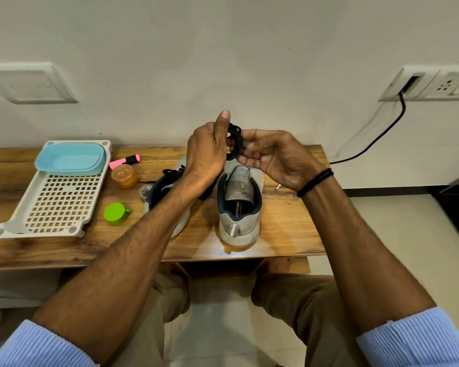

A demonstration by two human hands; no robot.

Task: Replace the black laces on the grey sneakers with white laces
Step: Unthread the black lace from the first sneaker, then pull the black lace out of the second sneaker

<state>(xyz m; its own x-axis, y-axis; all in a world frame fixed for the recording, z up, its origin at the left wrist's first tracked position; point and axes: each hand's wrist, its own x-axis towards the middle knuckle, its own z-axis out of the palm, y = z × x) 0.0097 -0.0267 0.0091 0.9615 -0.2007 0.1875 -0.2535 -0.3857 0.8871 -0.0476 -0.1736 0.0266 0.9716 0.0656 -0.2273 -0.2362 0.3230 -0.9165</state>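
Gathering a black lace into a small coil at the centre of the frame, just above the grey sneakers on the bench. Treating it as a light, limp cord (no stiffness to speak of, so loose loops are likely to spring apart or slip if let go): best taking hold across the whole bundle at once, or at a tip when pulling it through eyelets. Gripping the coil with the left hand, fingers curled around it and thumb pointing up. Pinching the same coil from the right of the frame with the right hand, fingers bent inward and palm turned toward the camera. Keeping both hands clear of the shoes below. Leaving the sneaker right of centre standing heel toward the camera, tongue open and no lace visible on it. Leaving the other sneaker just to its left, partly behind the left forearm, with black lacing at its front. Not making out white laces with any certainty: only a small pale tip on the bench beside the right-hand shoe, too small to tell.
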